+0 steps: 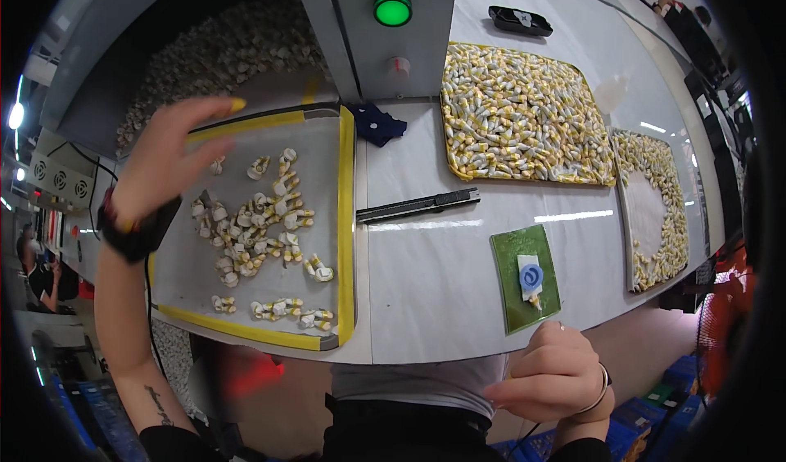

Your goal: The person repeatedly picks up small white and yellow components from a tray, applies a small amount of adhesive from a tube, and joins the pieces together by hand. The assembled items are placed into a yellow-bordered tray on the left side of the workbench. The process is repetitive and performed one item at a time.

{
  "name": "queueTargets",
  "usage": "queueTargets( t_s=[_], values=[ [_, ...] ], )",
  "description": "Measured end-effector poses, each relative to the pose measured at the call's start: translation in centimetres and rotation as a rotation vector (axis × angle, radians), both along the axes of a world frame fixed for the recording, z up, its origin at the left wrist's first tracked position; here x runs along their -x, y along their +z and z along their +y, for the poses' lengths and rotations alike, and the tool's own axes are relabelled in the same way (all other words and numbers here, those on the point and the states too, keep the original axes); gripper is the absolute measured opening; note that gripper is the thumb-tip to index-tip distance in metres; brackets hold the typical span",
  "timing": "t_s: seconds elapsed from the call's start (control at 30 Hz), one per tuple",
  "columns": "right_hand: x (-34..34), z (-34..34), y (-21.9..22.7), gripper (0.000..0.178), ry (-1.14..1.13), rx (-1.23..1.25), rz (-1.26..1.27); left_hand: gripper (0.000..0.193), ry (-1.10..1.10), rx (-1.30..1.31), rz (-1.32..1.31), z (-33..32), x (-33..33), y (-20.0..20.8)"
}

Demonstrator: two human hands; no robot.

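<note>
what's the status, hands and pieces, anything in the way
Left hand open over yellow-edged tray. Right hand curled near green mat, grip unclear. Small pieces scattered in tray. Black tool beside it, blocking nothing visible.

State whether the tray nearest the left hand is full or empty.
Partly filled: small white-and-yellow pieces lie scattered in the tray, with much of its pale bottom bare.

A wide lane of pale marbled counter (434, 282) runs between the yellow-edged grey tray (348, 241) and the green rectangular mat (508, 278). A slim black bar-shaped tool (417, 206) crosses its rear; behind, a crumpled dark-blue cloth (379, 126) and an upright grey metal housing (426, 53) narrow passage. Right of the mat, room reaches the partly filled pale tray (647, 216).
</note>
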State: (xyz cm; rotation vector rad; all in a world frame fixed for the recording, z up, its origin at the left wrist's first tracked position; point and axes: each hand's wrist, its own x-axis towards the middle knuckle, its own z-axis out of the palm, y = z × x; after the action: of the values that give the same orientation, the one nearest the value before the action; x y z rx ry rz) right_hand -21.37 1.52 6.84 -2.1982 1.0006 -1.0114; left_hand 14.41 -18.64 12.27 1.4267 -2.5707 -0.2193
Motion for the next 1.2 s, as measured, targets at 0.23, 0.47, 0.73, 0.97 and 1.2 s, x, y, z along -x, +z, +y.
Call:
queueTargets(
  t_s=[0.23,0.47,0.73,0.97,1.2],
  values=[
    [0.0,1.1,0.3,0.027,-0.076,-0.018,0.063,0.035,0.062,0.11,-0.154,-9.7,3.1,-5.2],
    [2.7,3.0,0.2,0.019,-0.26,-0.04,0.104,0.027,0.091,0.254,-0.006,-11.5,4.1,-8.1],
    [6.5,-1.7,3.6,0.015,-0.51,0.208,0.353,0.033,0.211,0.141,0.166,-9.3,2.6,-5.8],
    [12.5,-10.7,0.7,0.01,-0.489,-0.055,0.55,0.031,0.218,-0.335,0.808,3.9,3.6,-1.7],
    [11.1,-13.8,-0.9,0.009,-0.396,-0.106,0.6,0.037,0.022,-0.831,1.229,16.9,7.2,-1.9]
  ],
)
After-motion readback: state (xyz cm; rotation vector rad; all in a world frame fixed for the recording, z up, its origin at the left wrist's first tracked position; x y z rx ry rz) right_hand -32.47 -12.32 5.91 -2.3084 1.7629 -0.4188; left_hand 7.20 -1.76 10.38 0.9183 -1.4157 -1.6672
